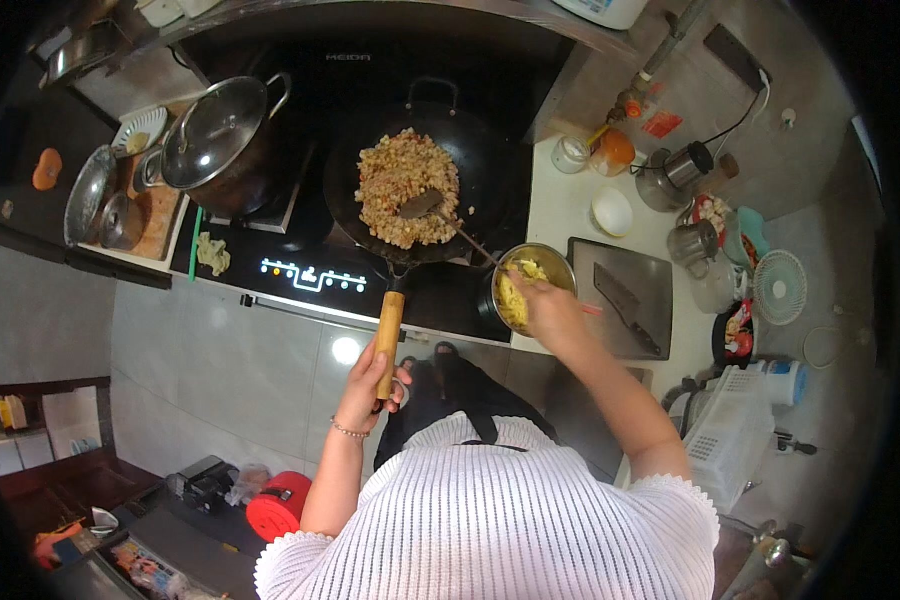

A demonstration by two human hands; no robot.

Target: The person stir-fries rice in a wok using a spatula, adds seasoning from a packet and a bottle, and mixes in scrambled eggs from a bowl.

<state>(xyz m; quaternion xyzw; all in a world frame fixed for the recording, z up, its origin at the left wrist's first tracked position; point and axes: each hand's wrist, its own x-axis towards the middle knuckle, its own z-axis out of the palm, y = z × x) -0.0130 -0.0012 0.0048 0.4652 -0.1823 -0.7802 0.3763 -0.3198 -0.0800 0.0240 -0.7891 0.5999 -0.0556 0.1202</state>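
My left hand (369, 381) is wrapped around the wooden handle (391, 330) of a dark wok (484, 161). Fried rice (401, 169), or a similar grainy mix, lies heaped in the wok. The blade of a metal spatula (422, 203) rests on the food, its shaft slanting down to the right. My right hand (551, 306) grips the spatula's far end, directly above a metal pot (568, 271). Chopped yellow food (511, 304), perhaps scrambled egg, fills part of that pot. My fingers hide some of it, and whether they touch it I cannot tell.
A large lidded stockpot (217, 142) stands left of the wok on the black cooktop (450, 300). To the right, a cleaver (626, 307) lies on a grey cutting board (656, 274). A white bowl (612, 211) and glass jar (571, 154) stand behind it.
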